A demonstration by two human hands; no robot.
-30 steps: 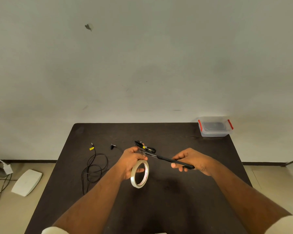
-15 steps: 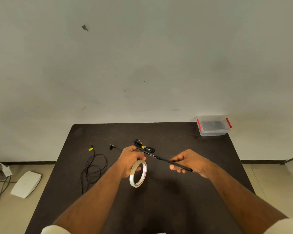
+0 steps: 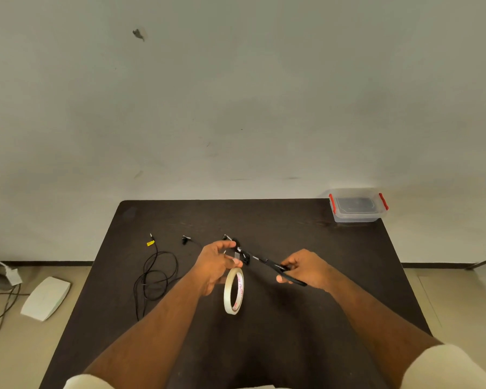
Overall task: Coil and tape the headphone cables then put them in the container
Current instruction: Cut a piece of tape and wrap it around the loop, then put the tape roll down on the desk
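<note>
My left hand [image 3: 216,265] pinches a pulled strip of the tape roll [image 3: 234,291], which hangs below it. My right hand [image 3: 303,269] grips scissors [image 3: 267,262], blades toward ten o'clock. A loose headphone cable [image 3: 155,273] lies at nine o'clock; the container [image 3: 357,217] sits at two o'clock on the table [image 3: 292,332].

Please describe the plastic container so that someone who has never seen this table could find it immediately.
Look at the dark table and go to its far right corner, next to the pale wall. There stands a small clear plastic container with a lid on top. Its two red clips at the sides set it apart; nothing else on the table is transparent or boxlike.
</note>
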